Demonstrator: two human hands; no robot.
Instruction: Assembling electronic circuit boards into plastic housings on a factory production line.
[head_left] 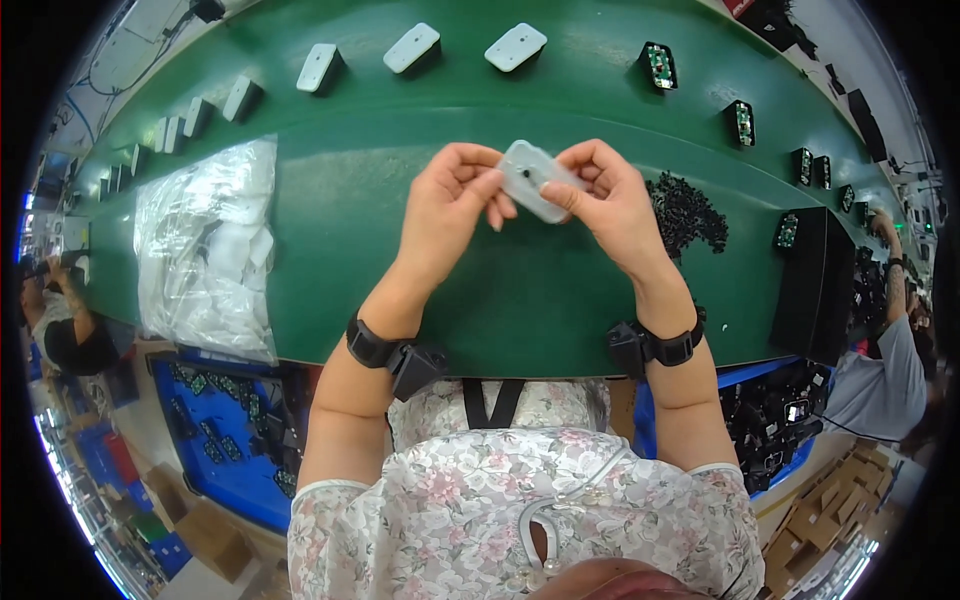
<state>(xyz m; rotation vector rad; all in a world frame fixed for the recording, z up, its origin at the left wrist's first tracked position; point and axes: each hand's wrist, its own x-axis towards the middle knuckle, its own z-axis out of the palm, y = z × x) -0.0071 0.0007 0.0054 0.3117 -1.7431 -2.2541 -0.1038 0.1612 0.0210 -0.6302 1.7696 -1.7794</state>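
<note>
Between my two hands is a white plastic cover point(540, 190) with rounded corners and a small dark spot, held tilted above the green table and slightly blurred. My left hand point(447, 200) is closed with thumb and fingers at the cover's left edge. On the other side my right hand point(612, 200) pinches it, the thumb lying across its face. Just right of my right hand lies a heap of small black parts point(688, 215). A clear plastic bag point(205, 250) of white covers rests to the left of my left hand.
Black boxes topped with white covers point(412, 48) line the far left of the green table point(350, 210). Open black boxes with circuit boards point(658, 66) curve along the far right. A black bin point(815, 290) stands at right. Blue trays point(225, 440) flank me; other people work at both sides.
</note>
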